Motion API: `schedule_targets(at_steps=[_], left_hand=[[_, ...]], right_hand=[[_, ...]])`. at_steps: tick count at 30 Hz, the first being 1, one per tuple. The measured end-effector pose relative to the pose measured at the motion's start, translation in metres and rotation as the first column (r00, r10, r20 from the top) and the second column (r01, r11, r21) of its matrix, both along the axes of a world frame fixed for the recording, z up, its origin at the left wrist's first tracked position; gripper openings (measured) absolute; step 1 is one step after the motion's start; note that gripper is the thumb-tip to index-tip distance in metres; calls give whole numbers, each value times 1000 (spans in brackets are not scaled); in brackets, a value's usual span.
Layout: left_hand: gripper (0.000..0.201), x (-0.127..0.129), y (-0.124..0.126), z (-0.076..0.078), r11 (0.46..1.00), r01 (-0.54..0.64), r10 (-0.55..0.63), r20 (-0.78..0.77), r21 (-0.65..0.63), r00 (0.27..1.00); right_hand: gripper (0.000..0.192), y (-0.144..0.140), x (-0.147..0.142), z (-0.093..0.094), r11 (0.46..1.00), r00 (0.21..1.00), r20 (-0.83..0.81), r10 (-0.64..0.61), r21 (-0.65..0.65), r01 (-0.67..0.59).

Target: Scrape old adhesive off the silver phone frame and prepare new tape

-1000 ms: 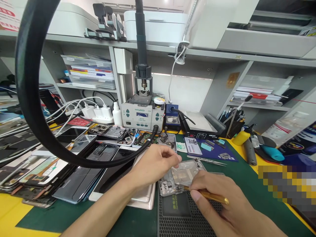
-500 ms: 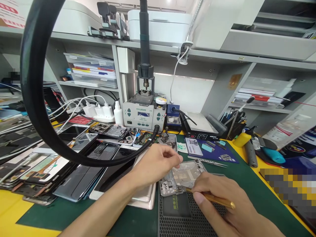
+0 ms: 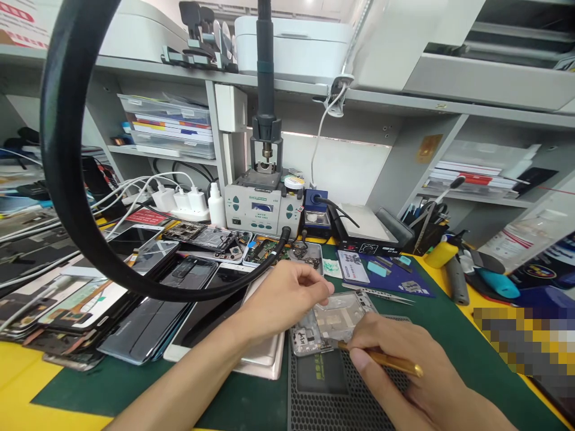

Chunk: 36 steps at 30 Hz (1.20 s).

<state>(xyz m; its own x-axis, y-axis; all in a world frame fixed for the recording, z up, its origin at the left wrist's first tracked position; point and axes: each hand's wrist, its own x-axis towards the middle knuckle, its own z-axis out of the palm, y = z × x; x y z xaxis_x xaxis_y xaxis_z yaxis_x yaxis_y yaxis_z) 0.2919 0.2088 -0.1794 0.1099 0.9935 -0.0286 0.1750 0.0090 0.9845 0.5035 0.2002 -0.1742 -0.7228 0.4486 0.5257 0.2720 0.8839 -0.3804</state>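
Brass-coloured, a thin tool (image 3: pixel 381 358) sits pinched between the fingertips of the right hand (image 3: pixel 404 371), its tip touching the near edge of an opened phone frame (image 3: pixel 330 323). That frame lies at the middle of the green mat (image 3: pixel 440 335), its near end resting on the far edge of a black ribbed pad (image 3: pixel 323 395). The left hand (image 3: pixel 281 299) comes in from the left, fingers curled and pressed together, pinching the frame's far left edge. Under the left wrist lies a pale phone back (image 3: pixel 265 359), face down, just left of the pad. Tweezers (image 3: pixel 381 293) lie on the mat just beyond the frame, and farther off a purple sheet (image 3: pixel 395 278) carries small parts. Left of the hands, a heap of dismantled phones and screens (image 3: pixel 135 299) spreads to the left edge. A thick black hose (image 3: pixel 67 179) loops over that heap and plugs into a grey rework station (image 3: pixel 263 212) at the far middle, whose handle stands upright in its holder. A small blue unit (image 3: pixel 315 218) stands just right of the station, white chargers (image 3: pixel 179 200) with cables to its left. At the right, a yellow bottle (image 3: pixel 438 251) and a blue-handled tool (image 3: pixel 492 280) lie near the mat's corner. Shelves (image 3: pixel 404 102) with papers and printers rise behind.
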Motion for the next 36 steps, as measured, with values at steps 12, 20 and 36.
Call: schedule_targets(at_steps=[12,20,36], left_hand=[[24,0,0,1,1000,-5,5,-11,-1,1000],[25,0,0,-1,1000,4,-4,-10,16,1000],[22,0,2,-5,1000,-5,5,25,2,1000]], right_hand=[[16,3,5,-1,1000,1000,14,-21,-20,21],[15,1,0,-1,1000,1000,23,9,14,-9],[18,-4,-1,-4,987,999,31,9,163,-14]])
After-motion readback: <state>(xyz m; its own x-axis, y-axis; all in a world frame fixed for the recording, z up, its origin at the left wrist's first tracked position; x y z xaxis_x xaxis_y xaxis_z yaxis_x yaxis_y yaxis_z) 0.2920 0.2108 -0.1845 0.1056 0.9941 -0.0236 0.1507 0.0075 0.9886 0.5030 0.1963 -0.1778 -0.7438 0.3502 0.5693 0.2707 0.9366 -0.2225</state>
